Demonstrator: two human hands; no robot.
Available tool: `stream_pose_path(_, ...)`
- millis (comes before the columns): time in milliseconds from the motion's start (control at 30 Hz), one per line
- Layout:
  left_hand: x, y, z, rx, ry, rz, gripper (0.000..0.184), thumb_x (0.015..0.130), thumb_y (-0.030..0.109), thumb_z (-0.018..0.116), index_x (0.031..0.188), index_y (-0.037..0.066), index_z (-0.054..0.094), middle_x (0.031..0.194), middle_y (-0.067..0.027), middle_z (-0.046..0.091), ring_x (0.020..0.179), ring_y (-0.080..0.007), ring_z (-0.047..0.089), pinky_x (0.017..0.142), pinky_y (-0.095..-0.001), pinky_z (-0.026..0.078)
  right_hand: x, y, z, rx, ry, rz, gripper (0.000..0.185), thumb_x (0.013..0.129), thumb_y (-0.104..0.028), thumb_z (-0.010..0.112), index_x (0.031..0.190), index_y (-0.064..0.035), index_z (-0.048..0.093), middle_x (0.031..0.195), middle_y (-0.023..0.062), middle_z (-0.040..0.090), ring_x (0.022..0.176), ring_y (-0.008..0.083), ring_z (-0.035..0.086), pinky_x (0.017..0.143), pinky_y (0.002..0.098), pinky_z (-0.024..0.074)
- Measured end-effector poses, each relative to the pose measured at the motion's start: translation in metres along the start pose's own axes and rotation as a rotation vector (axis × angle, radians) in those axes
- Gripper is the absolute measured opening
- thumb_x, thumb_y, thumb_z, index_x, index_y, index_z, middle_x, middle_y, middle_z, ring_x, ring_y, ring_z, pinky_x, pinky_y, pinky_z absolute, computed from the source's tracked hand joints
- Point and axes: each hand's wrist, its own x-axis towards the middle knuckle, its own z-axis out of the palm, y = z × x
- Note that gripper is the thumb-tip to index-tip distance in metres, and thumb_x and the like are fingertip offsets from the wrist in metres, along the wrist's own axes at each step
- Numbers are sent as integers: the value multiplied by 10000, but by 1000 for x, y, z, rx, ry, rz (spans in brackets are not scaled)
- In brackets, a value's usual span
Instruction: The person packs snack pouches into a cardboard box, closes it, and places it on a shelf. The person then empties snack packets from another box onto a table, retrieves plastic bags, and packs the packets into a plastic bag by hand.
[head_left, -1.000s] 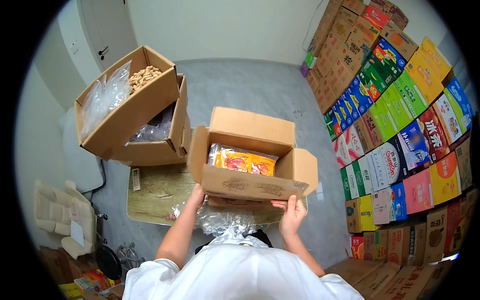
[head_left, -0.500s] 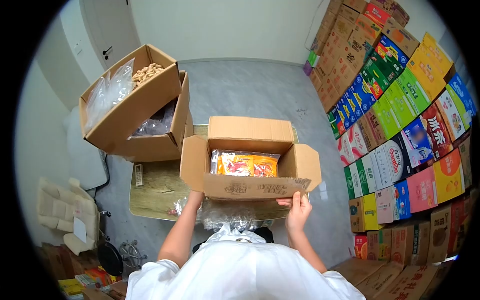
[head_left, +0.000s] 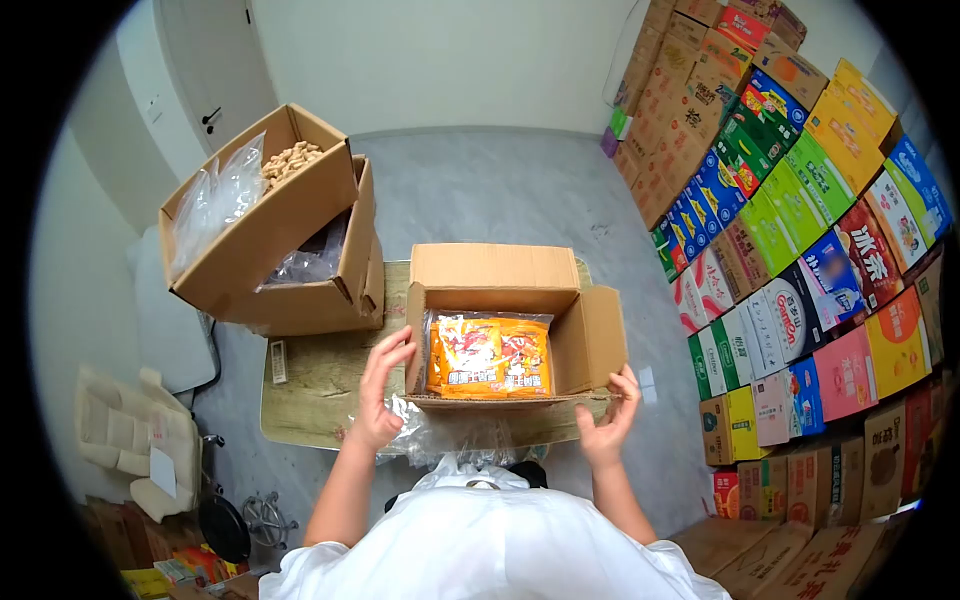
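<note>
An open cardboard carton (head_left: 570, 350) stands on the table in front of me, its back flap (head_left: 493, 265) and right flap (head_left: 604, 340) folded outward. Inside, at the left and middle, lie orange packets (head_left: 490, 355) in clear plastic; the carton's right end shows bare cardboard. My left hand (head_left: 378, 395) is beside the carton's left wall, fingers pointing up and apart from the thumb. At the front right corner, my right hand (head_left: 610, 415) is open with thumb and fingers spread, fingertips by the right flap. Whether either hand touches the cardboard I cannot tell.
Crumpled clear plastic (head_left: 450, 432) lies on the table (head_left: 320, 390) near my body. Two stacked cartons stand at the left, the upper carton (head_left: 255, 235) tilted and holding peanut-like pieces (head_left: 291, 163) and a plastic bag. Colourful boxes (head_left: 790, 270) line the right side; a chair (head_left: 140, 430) stands left.
Both hands have shifted from the carton's lower front to its sides and opened. The front and left flaps no longer show, and more of the orange packets is visible.
</note>
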Motion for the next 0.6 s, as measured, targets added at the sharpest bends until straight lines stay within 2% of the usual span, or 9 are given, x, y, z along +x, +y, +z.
stream_pose_path(67, -1, -2, 4, 68, -65, 45, 1019, 671, 851, 452, 1292, 46, 506, 1380, -202, 416, 1294, -376, 372, 1059, -491, 283, 2, -7, 3, 39, -82, -58, 655, 743, -113, 729, 1259, -38, 333, 1333, 221, 419, 1216, 288, 442, 1022, 394, 342)
stream_pose_path(167, -4, -4, 5, 240, -164, 94, 1009, 642, 847, 494, 1286, 72, 524, 1385, -192, 416, 1298, -402, 355, 1058, -511, 278, 8, -9, 4, 128, -216, -68, 656, 743, -111, 729, 1260, -33, 331, 1313, 239, 466, 1218, 306, 467, 1034, 413, 340)
stream_pose_path(200, -4, -3, 5, 244, -153, 95, 955, 662, 829, 494, 1259, 86, 561, 1377, -177, 431, 1297, -411, 349, 1053, -518, 281, 9, -12, 6, 134, -208, -43, 618, 762, -107, 707, 1250, -18, 339, 1224, 213, 554, 1192, 290, 500, 1042, 414, 333)
stream_pose_path(333, -5, -14, 6, 242, -143, 102, 837, 759, 772, 444, 1175, 70, 628, 1348, -173, 462, 1277, -396, 374, 1054, -506, 283, 11, -14, 3, 108, -239, 86, 467, 844, -130, 621, 1227, -6, 384, 1160, 183, 608, 1136, 257, 542, 1024, 397, 349)
stream_pose_path(433, -2, -14, 11, 143, -50, 75, 709, 866, 669, 387, 1078, 61, 684, 1316, -170, 490, 1229, -379, 416, 1039, -483, 302, 15, -4, 1, 55, -246, 78, 412, 903, -168, 559, 1232, -21, 360, 1090, 174, 633, 1065, 218, 577, 967, 373, 395)
stream_pose_path(500, 4, -9, 17, 27, 94, 1, 617, 931, 543, 370, 981, 29, 707, 1246, -171, 536, 1188, -356, 447, 1018, -456, 320, 14, -4, 8, 230, -160, 209, 364, 918, -101, 530, 1233, -24, 366, 1005, 143, 647, 983, 175, 599, 891, 319, 437)
stream_pose_path(533, 6, -14, 15, 70, 95, 41, 448, 942, 376, 436, 993, -1, 672, 1171, -149, 578, 1161, -320, 472, 988, -424, 352, 18, -5, 10, 208, -107, 240, 355, 913, -65, 528, 1231, -27, 373, 1004, 134, 635, 934, 157, 600, 848, 291, 444)
stream_pose_path(567, 7, -14, 16, 68, 96, 44, 448, 942, 376, 436, 993, -1, 672, 1171, -149, 578, 1161, -320, 472, 988, -424, 352, 22, -5, 11, 186, -51, 269, 352, 908, -29, 525, 1228, -30, 380, 1002, 126, 623, 885, 139, 600, 805, 263, 450)
stream_pose_path(600, 8, -13, 16, 66, 126, -6, 339, 920, 272, 471, 1011, 0, 652, 1142, -139, 591, 1151, -307, 482, 976, -410, 366, 25, -5, 10, 219, -35, 339, 405, 866, -6, 576, 1223, -38, 389, 975, 81, 582, 828, 104, 546, 750, 240, 436)
